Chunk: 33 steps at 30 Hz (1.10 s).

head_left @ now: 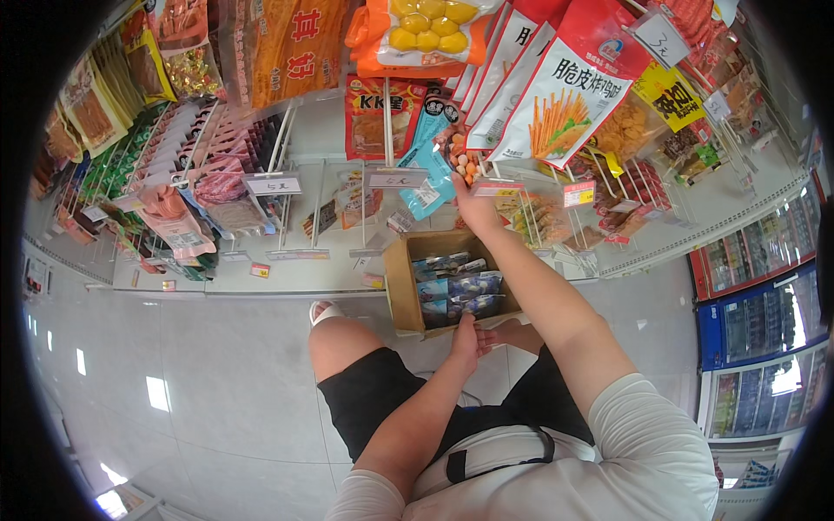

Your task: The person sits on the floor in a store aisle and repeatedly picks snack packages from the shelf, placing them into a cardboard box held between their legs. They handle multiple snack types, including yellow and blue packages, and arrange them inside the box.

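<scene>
An open cardboard box (405, 286) sits before me at the edge of the lower shelf, with several blue snack packets (433, 290) inside. Against the box's near side rests my left hand (470, 340), its palm turned up and fingers spread. My right hand (470, 195) reaches up to the rack, its fingers on a blue snack packet (427, 189) with round nuts or balls pictured on it. That packet hangs tilted at a hook, beside the red-and-white bags (560, 84); part of it is hidden behind them, and my right thumb and fingertips are partly covered.
Above hang an orange bag with yellow balls (427, 29), a large orange-brown packet (287, 52) and a red packet (374, 117). Hook ends carry price tags (272, 185). Pink packets (179, 221) hang at left. Drink fridges (756, 325) stand at right. My legs straddle the box's near side.
</scene>
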Tool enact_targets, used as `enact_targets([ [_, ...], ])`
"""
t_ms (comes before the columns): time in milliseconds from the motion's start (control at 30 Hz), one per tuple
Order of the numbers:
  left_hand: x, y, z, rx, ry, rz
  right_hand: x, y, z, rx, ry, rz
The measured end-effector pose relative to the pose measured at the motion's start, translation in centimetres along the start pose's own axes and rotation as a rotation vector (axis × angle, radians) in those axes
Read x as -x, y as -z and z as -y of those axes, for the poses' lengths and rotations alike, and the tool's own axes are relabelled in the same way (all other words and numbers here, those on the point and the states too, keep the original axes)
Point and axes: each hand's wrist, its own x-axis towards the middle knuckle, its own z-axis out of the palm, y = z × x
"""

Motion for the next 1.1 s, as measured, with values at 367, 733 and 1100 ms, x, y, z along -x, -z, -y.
enact_targets([
  [367,0.1,-0.4,0.1,-0.006,0.017,0.015,1.6,-0.1,-2.2,-0.181,0.07,-0.054],
  [733,0.1,-0.4,0.0,0.023,0.038,0.007,4.2,-0.2,-3.4,-0.198,0.036,-0.058],
  [1100,0.2,-0.3,-0.1,0.02,0.045,0.009,5.5,0.3,-3.3,-0.079,0.02,-0.042],
])
